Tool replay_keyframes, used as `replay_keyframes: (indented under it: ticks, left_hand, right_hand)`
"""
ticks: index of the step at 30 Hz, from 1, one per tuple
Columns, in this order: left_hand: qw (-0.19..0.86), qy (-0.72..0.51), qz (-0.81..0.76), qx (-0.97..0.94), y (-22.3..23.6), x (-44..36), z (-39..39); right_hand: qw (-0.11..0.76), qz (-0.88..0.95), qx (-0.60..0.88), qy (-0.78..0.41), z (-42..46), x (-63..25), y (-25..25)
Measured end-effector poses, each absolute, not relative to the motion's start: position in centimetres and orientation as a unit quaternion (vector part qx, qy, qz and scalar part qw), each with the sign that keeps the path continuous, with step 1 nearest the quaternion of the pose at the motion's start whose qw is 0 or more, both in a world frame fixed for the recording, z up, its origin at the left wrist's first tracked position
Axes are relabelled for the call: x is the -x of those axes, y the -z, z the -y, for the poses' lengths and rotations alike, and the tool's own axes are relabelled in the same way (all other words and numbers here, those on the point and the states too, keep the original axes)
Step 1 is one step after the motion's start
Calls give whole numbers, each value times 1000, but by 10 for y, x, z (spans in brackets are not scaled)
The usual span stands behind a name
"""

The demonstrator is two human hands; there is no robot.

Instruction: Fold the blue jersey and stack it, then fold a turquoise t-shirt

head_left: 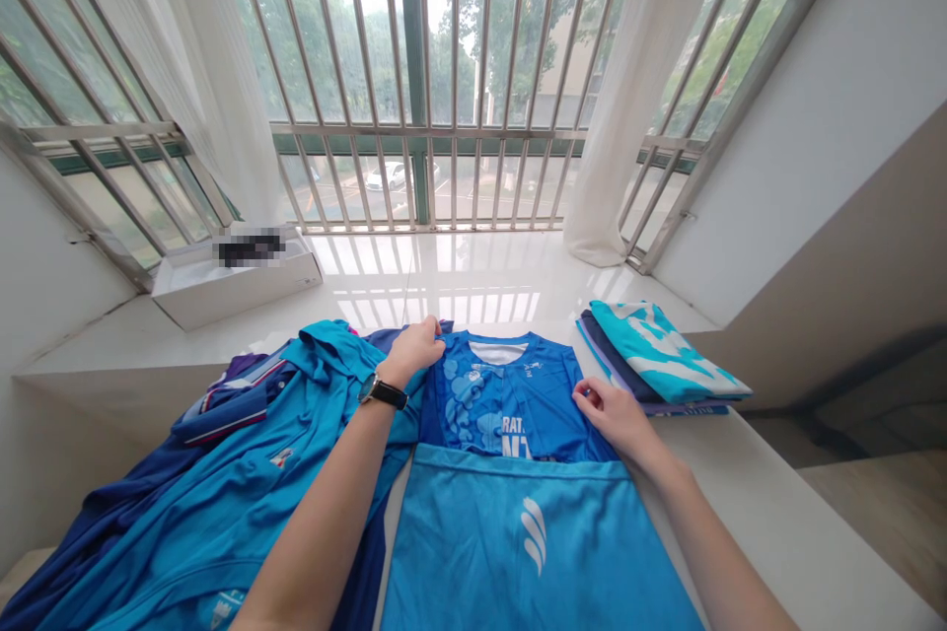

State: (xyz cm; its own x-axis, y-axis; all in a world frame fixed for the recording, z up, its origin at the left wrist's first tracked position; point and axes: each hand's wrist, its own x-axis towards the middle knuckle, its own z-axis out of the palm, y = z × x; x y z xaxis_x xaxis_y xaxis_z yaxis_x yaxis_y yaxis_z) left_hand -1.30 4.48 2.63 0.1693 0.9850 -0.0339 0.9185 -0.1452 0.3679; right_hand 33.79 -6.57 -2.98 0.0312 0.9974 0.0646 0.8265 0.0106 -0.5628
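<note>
A blue printed sports jersey point(503, 404) lies flat on the white sill, with a white collar lining and pale bubble shapes on its front. My left hand point(410, 352), with a black-strapped watch on the wrist, grips the jersey at its left shoulder near the collar. My right hand point(611, 419) is shut on the jersey's right edge. A turquoise garment point(510, 542) with a white logo covers the jersey's lower part. A heap of turquoise and navy clothes point(184, 513) lies left of my left arm. A folded stack of clothes point(651, 360) sits just beyond my right hand.
A white box point(237, 281) holding a blurred dark object stands on the white window sill point(459, 281) at the far left. Barred windows and white curtains point(621, 89) rise behind the sill. The sill's edge runs along the right, with a drop to the floor.
</note>
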Motion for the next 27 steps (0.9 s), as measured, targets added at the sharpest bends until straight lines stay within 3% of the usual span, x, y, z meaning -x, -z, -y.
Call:
replay_keyframes:
  ticks: [27]
  left_hand:
    - [176, -82, -611, -767, -26, 21, -46]
  right_hand:
    - [237, 674, 676, -180, 66, -337, 30]
